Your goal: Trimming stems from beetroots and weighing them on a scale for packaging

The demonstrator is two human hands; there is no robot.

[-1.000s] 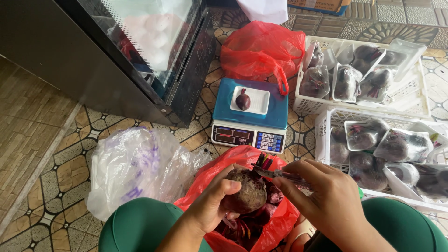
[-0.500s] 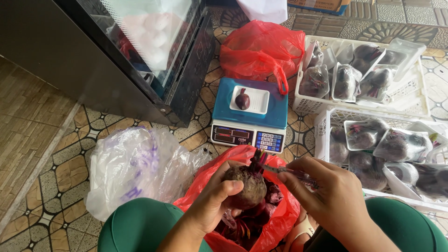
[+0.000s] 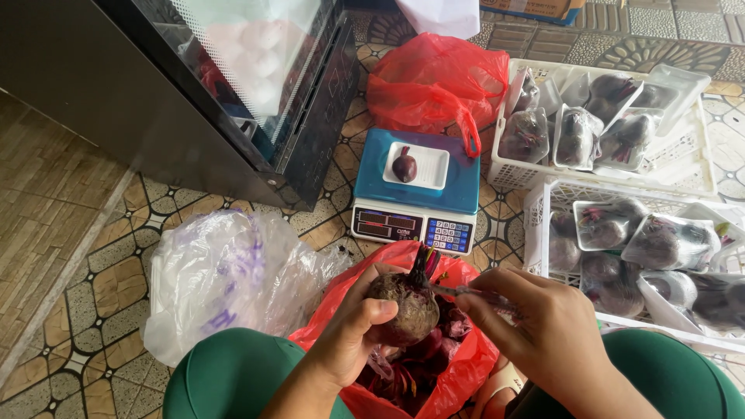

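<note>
Beetroot [image 3: 403, 309] in left hand [image 3: 353, 337]

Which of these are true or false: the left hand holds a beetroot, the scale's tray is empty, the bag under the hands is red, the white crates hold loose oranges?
1. The left hand holds a beetroot. True.
2. The scale has an empty tray. False: one small beetroot lies on it.
3. The bag under the hands is red. True.
4. The white crates hold loose oranges. False: they hold beetroots packed in clear wrapping.
</note>
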